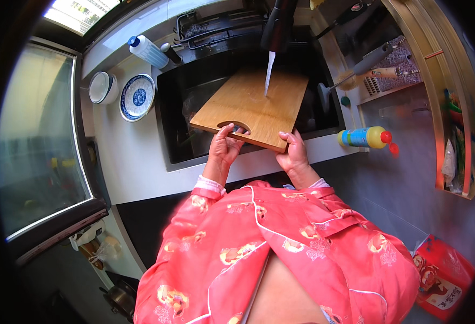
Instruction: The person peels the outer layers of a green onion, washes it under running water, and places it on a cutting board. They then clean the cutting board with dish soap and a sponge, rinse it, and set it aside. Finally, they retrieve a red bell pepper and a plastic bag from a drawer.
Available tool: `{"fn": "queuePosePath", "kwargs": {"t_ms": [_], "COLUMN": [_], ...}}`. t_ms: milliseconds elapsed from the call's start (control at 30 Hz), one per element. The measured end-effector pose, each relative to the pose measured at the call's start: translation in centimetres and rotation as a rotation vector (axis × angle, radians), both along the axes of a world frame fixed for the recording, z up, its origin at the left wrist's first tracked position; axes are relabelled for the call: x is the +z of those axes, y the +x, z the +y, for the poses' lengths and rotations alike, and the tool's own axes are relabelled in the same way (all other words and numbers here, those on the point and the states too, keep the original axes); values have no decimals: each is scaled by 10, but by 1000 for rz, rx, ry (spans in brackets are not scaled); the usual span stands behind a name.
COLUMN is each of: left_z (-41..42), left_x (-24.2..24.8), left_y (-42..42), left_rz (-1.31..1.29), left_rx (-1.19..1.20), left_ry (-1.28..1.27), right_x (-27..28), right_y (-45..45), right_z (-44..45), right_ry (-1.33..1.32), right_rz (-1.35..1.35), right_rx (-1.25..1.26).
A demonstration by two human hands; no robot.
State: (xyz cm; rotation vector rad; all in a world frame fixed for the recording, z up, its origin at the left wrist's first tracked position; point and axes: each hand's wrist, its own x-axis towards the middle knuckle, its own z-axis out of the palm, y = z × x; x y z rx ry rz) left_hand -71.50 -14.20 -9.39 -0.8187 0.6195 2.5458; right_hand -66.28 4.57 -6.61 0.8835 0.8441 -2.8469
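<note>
A wooden cutting board (257, 105) is tilted over the black sink (172, 133), held at its near edge by both hands. My left hand (226, 148) grips it at the half-round handle slot, thumb on top and fingertips showing through the opening. With the thumb on its face, my right hand (293, 152) holds the near right corner; the fingers beneath are mostly hidden. From the black faucet (277, 30), a thin stream of water (269, 73) lands on the board's upper face. The board hides much of the basin.
Left of the sink stand a blue-patterned plate (138, 99), stacked bowls (101, 88) and a white bottle with a blue cap (147, 50). A yellow bottle with an open red cap (361, 137) is at the right front. Brushes and a grater (373, 86) hang at right.
</note>
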Motion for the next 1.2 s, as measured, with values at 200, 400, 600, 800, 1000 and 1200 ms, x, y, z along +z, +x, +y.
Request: {"fn": "queuePosePath", "kwargs": {"t_ms": [200,400,600,800,1000,1200], "left_z": [-13,-56,-111,-163,-156,-137], "left_x": [-32,-61,-56,-69,-112,-152], "left_y": [14,5,-14,-55,-86,-106], "left_rz": [-60,6,176,284,290,26], "left_rx": [-134,-316,-410,-493,-471,-415], "left_ry": [63,85,152,193,269,112], "right_x": [-15,-65,-72,-60,-57,-50], "right_y": [39,58,12,-78,-109,-98], "right_z": [-11,-20,-17,31,37,53], "right_ry": [34,345,605,-52,92,189], "right_rz": [-2,-36,-172,-205,-123,102], "right_rx": [1,185,58,-122,-151,-91]}}
